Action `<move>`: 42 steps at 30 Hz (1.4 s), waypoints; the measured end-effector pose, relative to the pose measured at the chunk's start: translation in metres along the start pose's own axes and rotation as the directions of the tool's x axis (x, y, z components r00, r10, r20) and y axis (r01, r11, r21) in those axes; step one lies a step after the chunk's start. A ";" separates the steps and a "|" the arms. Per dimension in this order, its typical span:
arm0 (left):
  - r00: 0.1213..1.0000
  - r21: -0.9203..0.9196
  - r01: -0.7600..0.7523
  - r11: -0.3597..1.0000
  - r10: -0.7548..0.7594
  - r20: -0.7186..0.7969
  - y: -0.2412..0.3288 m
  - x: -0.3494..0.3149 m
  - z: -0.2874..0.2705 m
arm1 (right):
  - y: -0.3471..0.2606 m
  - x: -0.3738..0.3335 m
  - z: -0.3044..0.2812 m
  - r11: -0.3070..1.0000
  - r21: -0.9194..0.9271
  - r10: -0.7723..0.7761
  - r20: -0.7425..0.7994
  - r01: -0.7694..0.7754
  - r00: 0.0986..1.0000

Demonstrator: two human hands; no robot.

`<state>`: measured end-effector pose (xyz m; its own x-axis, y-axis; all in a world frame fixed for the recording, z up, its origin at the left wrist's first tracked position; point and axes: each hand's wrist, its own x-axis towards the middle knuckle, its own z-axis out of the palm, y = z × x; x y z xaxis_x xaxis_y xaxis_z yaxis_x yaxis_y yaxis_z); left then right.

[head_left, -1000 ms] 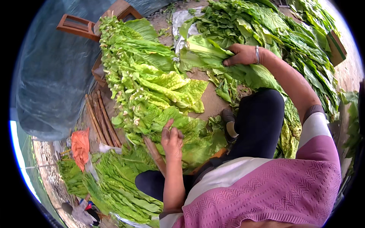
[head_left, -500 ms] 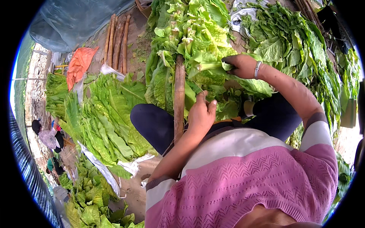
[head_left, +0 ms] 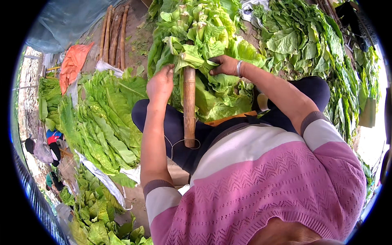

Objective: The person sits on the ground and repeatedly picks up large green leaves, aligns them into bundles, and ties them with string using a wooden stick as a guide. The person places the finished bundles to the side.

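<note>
A bamboo pole points toward me between my crossed legs. Large green leaves, thick stalk ends up, are packed along its far part. At the near end of that row, a bunch of leaf stalks lies across the pole. My right hand, with a bracelet at the wrist, is closed on the leaves of this bunch from the right. Left of the pole, my left hand is closed in a pinch beside the stalks; what it pinches is too small to make out. A thin string loops around the pole's near end.
Piles of loose leaves lie at the left, right and lower left. Several bamboo poles rest on the ground beyond an orange plastic sheet. Another person is at the far left.
My right hand has brought the leaf bunch left onto the pole. My left hand has moved from right of the pole to its left and farther away. The pole's near end now shows.
</note>
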<state>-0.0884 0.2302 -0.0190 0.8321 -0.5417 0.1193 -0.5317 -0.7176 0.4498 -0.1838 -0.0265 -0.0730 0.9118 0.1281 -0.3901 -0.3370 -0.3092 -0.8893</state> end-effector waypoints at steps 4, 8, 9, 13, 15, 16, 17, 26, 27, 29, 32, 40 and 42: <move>0.992 0.211 -0.068 0.975 0.089 -0.091 -0.001 0.012 -0.008 | 0.047 0.022 0.048 0.983 0.181 0.041 -0.376 0.029 0.926; 0.993 0.121 0.012 0.993 0.002 -0.114 -0.001 0.014 0.002 | 0.029 0.028 0.044 0.993 -0.066 0.073 -0.332 -0.100 0.940; 0.995 0.054 0.032 0.998 -0.026 -0.099 0.000 0.013 0.015 | 0.029 0.032 0.046 0.992 0.016 0.128 -0.244 -0.128 0.961; 0.976 -0.432 0.215 0.876 -0.205 0.070 -0.041 0.030 0.075 | 0.023 0.032 0.082 0.869 0.453 0.198 0.045 -0.197 0.979; 0.984 -0.364 0.159 0.918 -0.119 0.130 -0.043 0.037 0.091 | 0.061 0.053 0.076 0.944 0.298 0.173 -0.077 -0.142 0.982; 0.976 -0.310 0.207 0.928 -0.177 0.123 -0.020 0.031 0.081 | 0.058 0.055 0.072 0.949 0.250 0.234 -0.142 -0.193 0.962; 0.943 -0.584 0.331 0.741 -0.282 0.177 -0.027 0.023 0.070 | 0.035 0.038 0.064 0.954 0.271 0.199 -0.238 -0.132 0.951; 0.686 -0.835 0.548 -0.047 -0.546 0.480 0.007 -0.041 -0.015 | 0.036 -0.240 -0.114 0.890 -0.198 -0.253 -0.964 0.411 0.083; 0.672 -0.804 0.593 0.048 -0.579 0.461 0.024 -0.057 -0.025 | 0.071 -0.261 -0.130 0.969 -0.063 -0.072 -0.997 0.238 0.030; 0.645 -0.692 0.685 0.227 -0.630 0.433 0.073 -0.082 -0.032 | 0.163 -0.305 -0.147 0.926 0.222 0.236 -0.972 -0.306 0.010; 0.733 -0.447 0.679 0.582 -0.512 0.448 0.133 -0.098 -0.015 | 0.302 -0.355 -0.128 0.390 0.477 0.677 -0.728 -0.788 -0.106; 0.655 -0.458 0.727 0.511 -0.315 0.687 0.213 -0.056 0.062 | 0.384 -0.425 -0.119 0.303 0.330 0.786 -0.617 -0.894 0.039; 0.643 -0.446 0.738 0.506 -0.329 0.692 0.213 -0.052 0.071 | 0.391 -0.437 -0.126 0.430 0.229 0.601 -0.795 -0.873 0.087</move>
<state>-0.2564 0.0744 0.0082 0.6006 -0.4152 -0.6833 0.4157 -0.5679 0.7104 -0.6847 -0.3220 -0.2204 0.0633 -0.9235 -0.3784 -0.9949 -0.0286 -0.0966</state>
